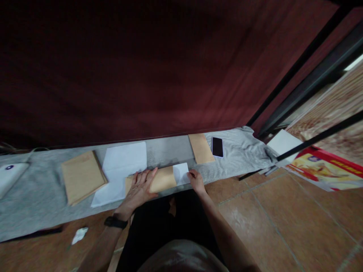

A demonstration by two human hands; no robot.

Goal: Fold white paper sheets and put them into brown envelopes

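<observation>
In front of me a brown paper envelope [163, 179] lies lengthwise on the grey cloth. A white folded paper [181, 173] sticks out of its right end, and how far it reaches inside is hidden. My left hand [141, 185] rests flat on the left part of the envelope, fingers stretched out. With my right hand [195, 179] I pinch the right edge of the white paper between thumb and fingers. Left of the envelope are white sheets [124, 158], partly under its left end. Another brown envelope [200, 148] lies behind my right hand.
A stack of brown envelopes [82, 175] sits at the left, and a white device [11, 175] at the far left. A phone [217, 147] lies at the right. The grey cloth [238, 151] covers a narrow bench against a dark red panel [170, 75]. A red-and-yellow box [326, 166] is at right.
</observation>
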